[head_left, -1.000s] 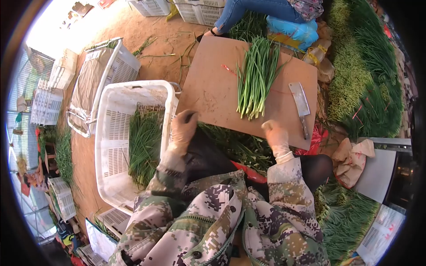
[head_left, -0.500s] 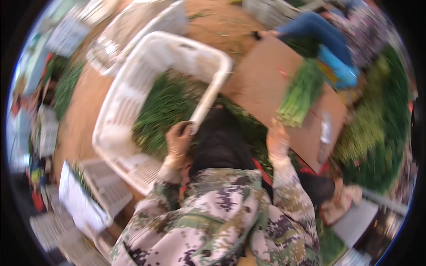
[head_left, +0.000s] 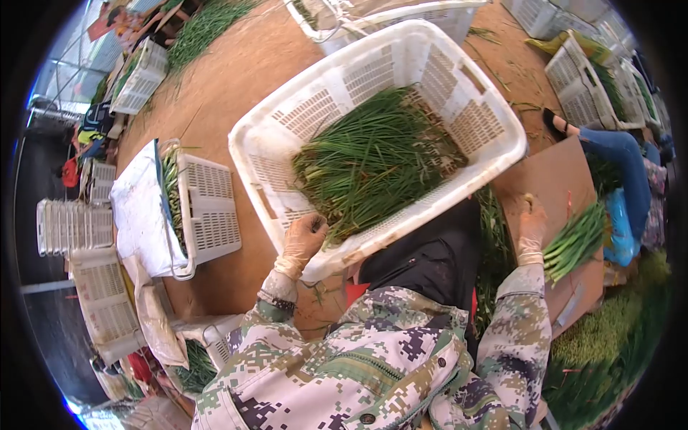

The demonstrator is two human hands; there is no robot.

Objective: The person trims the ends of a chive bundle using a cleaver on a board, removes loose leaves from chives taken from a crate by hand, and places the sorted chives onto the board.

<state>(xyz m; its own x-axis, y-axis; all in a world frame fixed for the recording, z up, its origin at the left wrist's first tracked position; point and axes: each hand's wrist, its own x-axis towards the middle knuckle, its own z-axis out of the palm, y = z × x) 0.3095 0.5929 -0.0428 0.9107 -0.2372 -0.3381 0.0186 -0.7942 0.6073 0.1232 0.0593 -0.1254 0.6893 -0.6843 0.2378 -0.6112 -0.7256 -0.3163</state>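
A large white plastic crate [head_left: 358, 50] stands tilted before my knees, with a loose heap of green chives [head_left: 373, 158] inside. My left hand [head_left: 304, 240], in a thin glove, is over the crate's near left corner, beside the pale chive ends. Its fingers are curled closed; whether they hold anything is hidden. My right hand [head_left: 532, 228], also gloved, is above a brown cardboard sheet [head_left: 523, 172], fingers drawn together; I cannot make out anything in them. Just right of it a bunch of chives [head_left: 575, 242] lies on the cardboard, apart from the fingers.
A white crate [head_left: 209, 204] with a white sheet [head_left: 140, 208] over its side stands at left, near stacked crates [head_left: 75, 228]. Another person's jeans-clad leg [head_left: 616, 150] reaches in at right, by a blue plastic bag [head_left: 620, 226]. A large chive pile [head_left: 609, 351] lies lower right.
The view has swung left, so the crate and both hands appear further right. My left hand has gone from the crate's near rim to its near left corner. The bunch stays on the cardboard.
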